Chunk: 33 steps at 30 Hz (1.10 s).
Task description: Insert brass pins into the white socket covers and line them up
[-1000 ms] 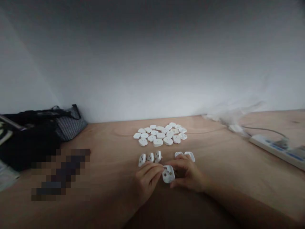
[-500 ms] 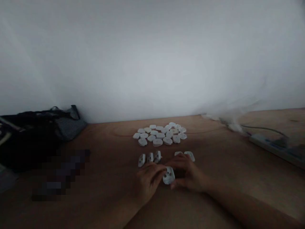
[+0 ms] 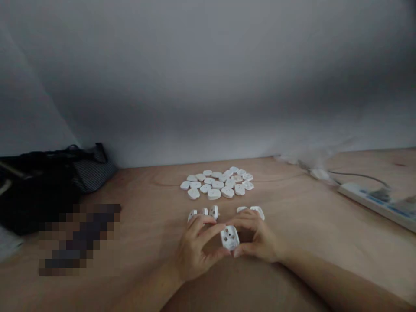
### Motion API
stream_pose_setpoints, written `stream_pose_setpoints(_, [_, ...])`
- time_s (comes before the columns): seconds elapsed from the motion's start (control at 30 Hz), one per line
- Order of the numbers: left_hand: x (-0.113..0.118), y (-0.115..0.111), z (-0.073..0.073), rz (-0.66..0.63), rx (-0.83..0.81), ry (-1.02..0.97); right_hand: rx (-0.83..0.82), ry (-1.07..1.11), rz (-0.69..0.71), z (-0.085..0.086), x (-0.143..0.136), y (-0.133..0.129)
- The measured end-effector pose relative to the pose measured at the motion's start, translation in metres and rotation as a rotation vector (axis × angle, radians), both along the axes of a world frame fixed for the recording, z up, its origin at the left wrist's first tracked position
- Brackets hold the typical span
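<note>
Between my two hands a white plastic piece [image 3: 230, 238] is held upright, its inner side with several small recesses facing me. My left hand [image 3: 198, 247] pinches its left edge with thumb and fingers. On its right edge, my right hand [image 3: 256, 236] grips with fingertips above and thumb below. Behind my left hand stand three similar white pieces [image 3: 213, 212] in a row, partly hidden by my fingers. Just beyond my right hand lie two white shells [image 3: 258, 212], one partly covered by its fingers. Farther back, several white pieces [image 3: 217, 185] lie grouped together.
The wooden table [image 3: 149, 216] meets a pale wall. At the left are a black bag [image 3: 39, 186] and a blurred-out dark object [image 3: 87, 238]. A white power strip [image 3: 373, 201] with a cable lies at the right, near clear plastic wrapping [image 3: 318, 162].
My left hand has shifted its fingers, opening wider around the piece, with its thumb now at the lower edge. The piece faces me more squarely. The picture is brighter on the table.
</note>
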<state>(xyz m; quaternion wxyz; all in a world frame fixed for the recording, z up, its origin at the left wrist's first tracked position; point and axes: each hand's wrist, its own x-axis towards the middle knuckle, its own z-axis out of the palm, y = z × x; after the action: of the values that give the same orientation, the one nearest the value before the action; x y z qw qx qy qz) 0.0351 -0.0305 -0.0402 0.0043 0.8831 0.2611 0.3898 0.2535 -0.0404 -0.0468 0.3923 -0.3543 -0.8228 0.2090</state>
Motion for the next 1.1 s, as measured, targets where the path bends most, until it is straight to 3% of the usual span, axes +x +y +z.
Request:
stream_pose_setpoints(0.13, [-0.001, -0.002, 0.0, -0.027, 0.053, 0.031, -0.007, 0.007, -0.033, 0.001, 0.001, -0.002])
stream_pose_setpoints(0.23, [-0.001, -0.005, 0.001, -0.011, -0.05, 0.007, 0.012, 0.005, -0.166, 0.001, 0.006, 0.003])
stream_pose_setpoints(0.37, [0.0, -0.005, 0.005, -0.15, -0.182, 0.16, -0.033, -0.078, -0.304, 0.002, 0.011, 0.024])
stream_pose_setpoints(0.57, [-0.002, -0.002, 0.007, -0.279, -0.338, 0.246, 0.007, -0.229, -0.277, 0.007, 0.004, 0.052])
stream_pose_setpoints(0.8, [-0.002, -0.002, 0.002, -0.253, -0.379, 0.221, 0.026, -0.329, -0.269, 0.004, -0.005, 0.057])
stream_pose_setpoints(0.93, [-0.001, -0.002, 0.001, -0.186, -0.4, 0.188, 0.023, -0.322, -0.308, 0.003, 0.012, 0.054])
stream_pose_setpoints(1.1, [0.002, -0.002, 0.0, -0.109, -0.392, 0.164, 0.051, -0.494, -0.293, 0.006, 0.037, 0.041])
